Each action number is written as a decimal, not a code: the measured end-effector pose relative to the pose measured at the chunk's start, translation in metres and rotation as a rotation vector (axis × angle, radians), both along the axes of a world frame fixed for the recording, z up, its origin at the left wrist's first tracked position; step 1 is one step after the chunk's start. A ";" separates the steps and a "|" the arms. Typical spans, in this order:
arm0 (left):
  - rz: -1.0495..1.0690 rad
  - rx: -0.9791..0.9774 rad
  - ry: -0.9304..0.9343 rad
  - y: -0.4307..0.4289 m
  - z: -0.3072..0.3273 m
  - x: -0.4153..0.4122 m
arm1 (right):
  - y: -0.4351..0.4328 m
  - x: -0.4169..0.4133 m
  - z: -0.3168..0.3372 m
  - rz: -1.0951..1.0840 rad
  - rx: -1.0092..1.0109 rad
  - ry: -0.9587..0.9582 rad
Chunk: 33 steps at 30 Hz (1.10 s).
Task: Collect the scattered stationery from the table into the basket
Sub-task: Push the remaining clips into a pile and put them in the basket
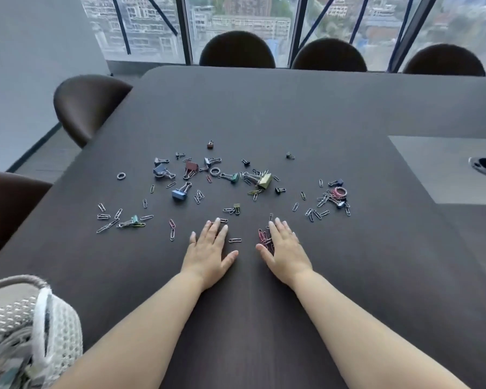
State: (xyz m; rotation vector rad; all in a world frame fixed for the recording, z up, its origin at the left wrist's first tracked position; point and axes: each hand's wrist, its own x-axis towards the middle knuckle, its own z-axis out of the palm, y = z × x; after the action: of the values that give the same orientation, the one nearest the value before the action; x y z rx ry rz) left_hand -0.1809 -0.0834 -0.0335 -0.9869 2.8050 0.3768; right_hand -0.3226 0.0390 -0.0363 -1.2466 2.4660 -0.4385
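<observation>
Stationery lies strewn over the dark table, with both hands flat at its near edge.
Paper clips, binder clips and rings spread from 10 to 2 o'clock beyond the hands. The left hand lies palm down, fingers straight and spread, gripping nothing. The right hand lies flat likewise, with a bunch of pink paper clips partly under its fingers. The mesh basket sits at 8 o'clock, well apart from the scatter.

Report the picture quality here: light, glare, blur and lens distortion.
Head view: soft, even daylight from the windows, no hard shadows; head view: dull sheen on the far table, no strong glare; head view: wide-angle lens bows the table edges and window frames; head view: the basket at lower left is blurred, the paper clips soft but distinguishable.
</observation>
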 end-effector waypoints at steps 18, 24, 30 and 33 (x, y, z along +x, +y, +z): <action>-0.027 -0.042 -0.047 -0.035 -0.007 -0.082 | -0.019 -0.056 -0.005 -0.215 0.185 0.107; -0.088 -0.030 0.011 -0.045 -0.012 -0.098 | -0.013 -0.135 0.001 -0.445 0.174 0.167; -0.046 -0.002 0.073 -0.045 -0.011 -0.098 | -0.029 -0.162 -0.005 -0.389 0.229 0.136; -0.013 0.003 0.082 -0.044 -0.011 -0.097 | -0.031 -0.138 -0.007 -0.236 0.178 0.157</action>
State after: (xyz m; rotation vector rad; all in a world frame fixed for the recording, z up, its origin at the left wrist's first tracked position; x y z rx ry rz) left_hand -0.2784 -0.1274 -0.0444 -0.9732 2.8812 0.4297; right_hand -0.4607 0.0078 -0.0436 -0.9575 2.7291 -0.1783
